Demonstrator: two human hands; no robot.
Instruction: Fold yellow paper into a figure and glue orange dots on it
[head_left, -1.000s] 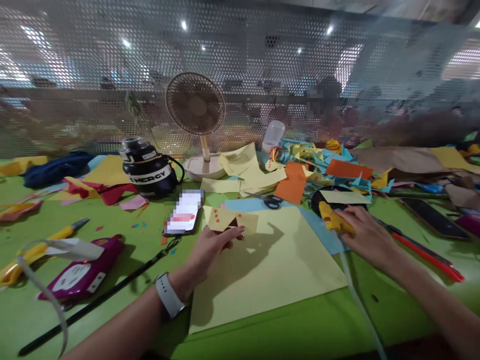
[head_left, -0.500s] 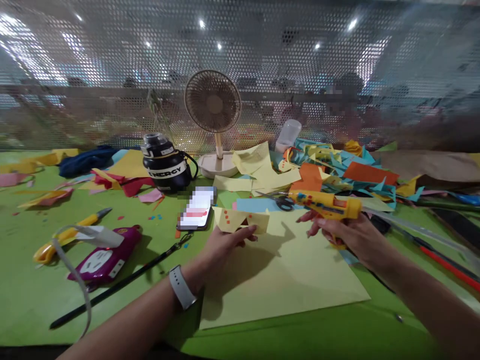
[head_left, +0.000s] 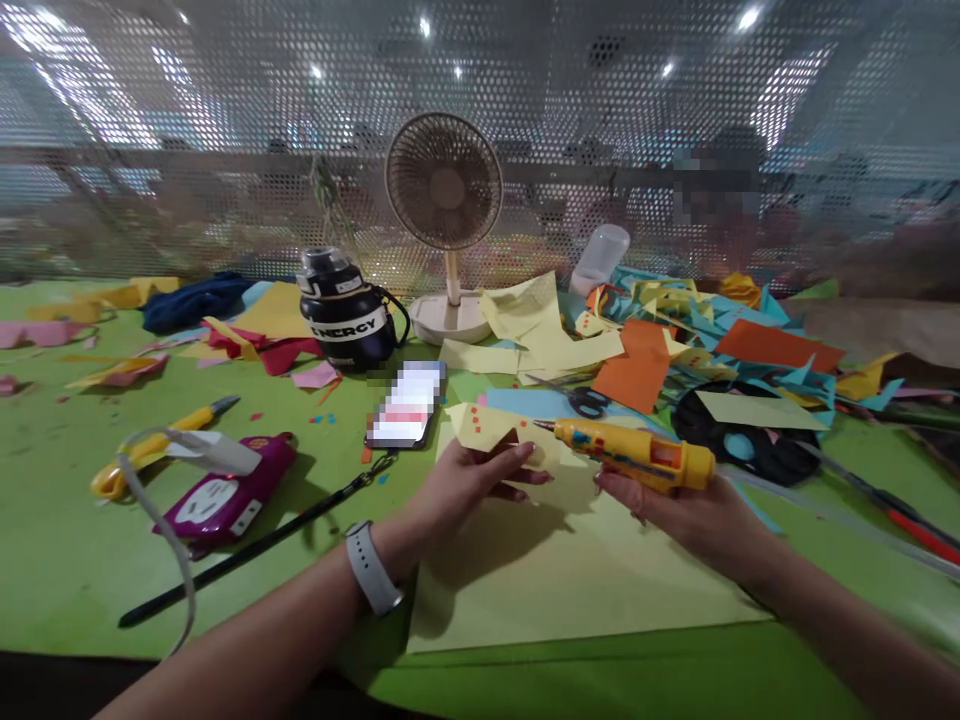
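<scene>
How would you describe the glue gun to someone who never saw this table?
On the green table, find the large pale yellow sheet. Above its right part, the right hand holds the glue gun. Its thick yellow body and pointed tip set it apart from the thin orange paper behind.

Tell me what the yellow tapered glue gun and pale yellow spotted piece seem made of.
Yellow glue gun: probably hard plastic, faintly shiny, judging by its smooth moulded body.
Pale yellow spotted piece: likely paper or thin card, matte, given its dull, thin sheet.
</scene>
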